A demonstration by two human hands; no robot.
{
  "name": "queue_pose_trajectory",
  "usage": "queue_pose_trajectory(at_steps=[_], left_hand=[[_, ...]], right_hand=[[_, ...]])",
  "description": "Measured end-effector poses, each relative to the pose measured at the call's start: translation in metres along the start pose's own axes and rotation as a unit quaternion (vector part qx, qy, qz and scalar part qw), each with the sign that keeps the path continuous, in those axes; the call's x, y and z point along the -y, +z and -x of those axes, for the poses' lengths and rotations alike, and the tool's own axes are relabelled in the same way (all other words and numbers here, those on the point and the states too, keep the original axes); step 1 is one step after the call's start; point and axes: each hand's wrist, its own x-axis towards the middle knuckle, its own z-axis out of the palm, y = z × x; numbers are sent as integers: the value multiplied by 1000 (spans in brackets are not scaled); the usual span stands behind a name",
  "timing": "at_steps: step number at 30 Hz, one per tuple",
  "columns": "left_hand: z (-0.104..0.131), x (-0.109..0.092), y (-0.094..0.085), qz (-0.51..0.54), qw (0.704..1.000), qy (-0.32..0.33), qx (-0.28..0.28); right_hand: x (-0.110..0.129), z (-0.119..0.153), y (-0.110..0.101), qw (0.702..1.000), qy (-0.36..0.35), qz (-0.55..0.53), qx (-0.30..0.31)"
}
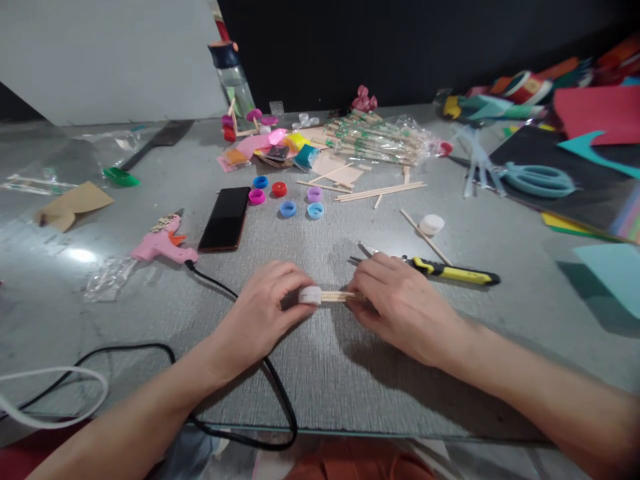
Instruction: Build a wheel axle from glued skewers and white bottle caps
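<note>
Between thumb and fingers, my left hand (273, 303) pinches a white bottle cap (310, 295) near the middle of the table. Thin wooden sticks (334, 297) run from the cap to the right, side by side. Their other end is in the closed fingers of my right hand (395, 300), which hide the tips. Just beyond my right hand lies a yellow and black utility knife (455, 272), with another pointed tool partly hidden behind the fingers. Another white cap (431, 225) rests by a loose stick (425, 237).
A pink glue gun (163, 245) with a black cord (285, 393) lies left, beside a phone (225, 219). Colored caps (287, 209), packaged sticks (375, 140) and a bottle (233, 80) stand farther back. Blue scissors (540, 180) and colored sheets (600, 113) are at right.
</note>
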Motion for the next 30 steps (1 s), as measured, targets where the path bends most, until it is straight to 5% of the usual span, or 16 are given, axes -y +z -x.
queue_pose_trajectory(at_steps=[12,22,26,30], left_hand=[[0,-1,4,-19,1000,17,7],[1,5,-8,-77,996,37,-28],[3,-5,-15,28,993,11,-115],[2,-18,-16,143,987,-19,-77]], right_hand=[[0,-1,5,1000,9,-6,28],[-3,0,-12,1000,-3,14,-18],[-1,4,-20,998,-20,-15,-66],[3,7,-26,992,-44,-36,-115]])
